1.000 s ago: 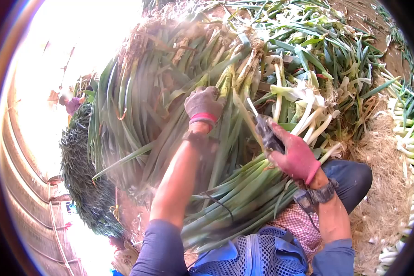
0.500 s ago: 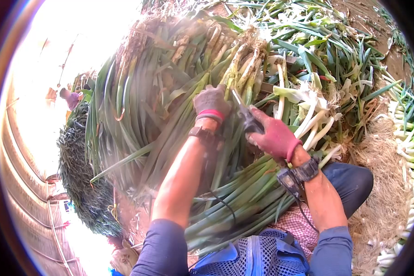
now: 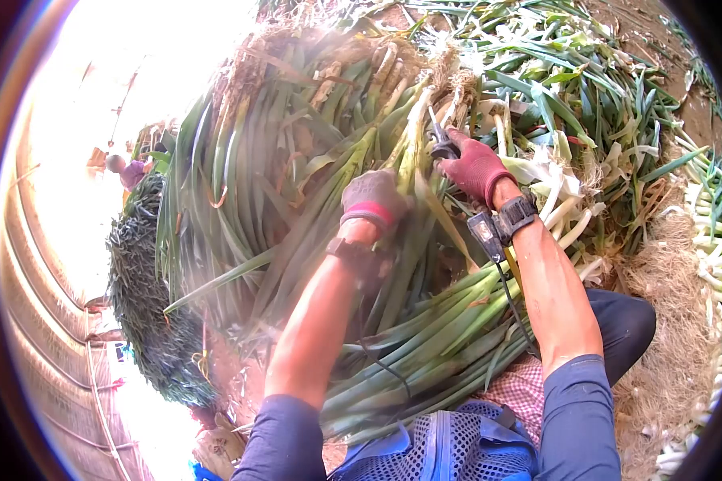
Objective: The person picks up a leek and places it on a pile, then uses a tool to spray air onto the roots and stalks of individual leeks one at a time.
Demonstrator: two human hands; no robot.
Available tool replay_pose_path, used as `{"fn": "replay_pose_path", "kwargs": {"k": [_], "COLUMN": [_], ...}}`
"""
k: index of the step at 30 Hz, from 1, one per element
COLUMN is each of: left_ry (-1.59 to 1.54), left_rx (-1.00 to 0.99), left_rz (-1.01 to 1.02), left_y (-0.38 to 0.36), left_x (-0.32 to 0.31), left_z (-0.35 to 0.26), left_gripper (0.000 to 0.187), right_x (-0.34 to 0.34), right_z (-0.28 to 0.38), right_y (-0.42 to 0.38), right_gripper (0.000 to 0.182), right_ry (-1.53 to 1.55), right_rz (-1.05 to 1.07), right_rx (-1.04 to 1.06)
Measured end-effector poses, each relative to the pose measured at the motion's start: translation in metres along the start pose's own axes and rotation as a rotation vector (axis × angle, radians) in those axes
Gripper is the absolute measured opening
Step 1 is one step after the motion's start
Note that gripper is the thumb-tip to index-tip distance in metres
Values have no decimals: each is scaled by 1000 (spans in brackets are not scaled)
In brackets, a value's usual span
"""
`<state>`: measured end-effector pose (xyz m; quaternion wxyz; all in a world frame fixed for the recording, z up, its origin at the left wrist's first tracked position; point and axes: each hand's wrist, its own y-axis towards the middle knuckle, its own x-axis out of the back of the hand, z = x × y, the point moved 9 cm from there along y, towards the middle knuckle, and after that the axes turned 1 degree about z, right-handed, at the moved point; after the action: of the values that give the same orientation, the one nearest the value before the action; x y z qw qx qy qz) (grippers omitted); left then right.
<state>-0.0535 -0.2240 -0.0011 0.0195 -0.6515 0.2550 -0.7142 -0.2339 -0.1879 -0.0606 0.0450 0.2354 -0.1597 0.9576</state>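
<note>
My left hand [image 3: 375, 198], in a grey glove with a pink cuff, is closed around the stalks of a large green onion [image 3: 410, 152]. The onion's pale lower end and roots point away from me. Beside it, my right hand [image 3: 475, 168], in a dark red glove, grips a black-handled cutting tool [image 3: 444, 147] whose thin metal blade points up along the onion's pale end. A heap of unpeeled onions [image 3: 241, 160] with dry brown roots lies under and left of my hands. Long green leaves [image 3: 433, 345] stretch across near my lap.
Peeled white onions [image 3: 565, 200] lie right of my hands, below a pile of trimmed leaves [image 3: 569, 80]. Pale straw-like roots [image 3: 658, 321] cover the ground beside my knee [image 3: 622, 321], bordered by a row of white onions [image 3: 712, 264]. A dark green bundle [image 3: 148, 289] stands at left.
My right hand has moved up and away with the cutting tool, toward the onion's root end. My left hand has shifted slightly down toward me.
</note>
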Motion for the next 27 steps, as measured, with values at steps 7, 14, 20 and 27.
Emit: {"fn": "replay_pose_path", "kwargs": {"k": [7,14,20,27], "left_ry": [-26,64,99,125], "left_rx": [69,112,119,128], "left_rz": [50,29,-42,-27], "left_y": [-8,-7,-8,-9], "left_x": [-7,-12,-15,-15], "left_z": [8,0,1,-3], "left_gripper": [52,52,54,56], "right_x": [-25,-32,-12,-1], "right_z": [-6,-8,2,-16], "right_y": [-89,-105,-39,9], "right_gripper": [83,84,82,86], "right_ry": [79,18,7,74], "right_rz": [171,76,44,-33], "right_rx": [-2,109,3,-64]}}
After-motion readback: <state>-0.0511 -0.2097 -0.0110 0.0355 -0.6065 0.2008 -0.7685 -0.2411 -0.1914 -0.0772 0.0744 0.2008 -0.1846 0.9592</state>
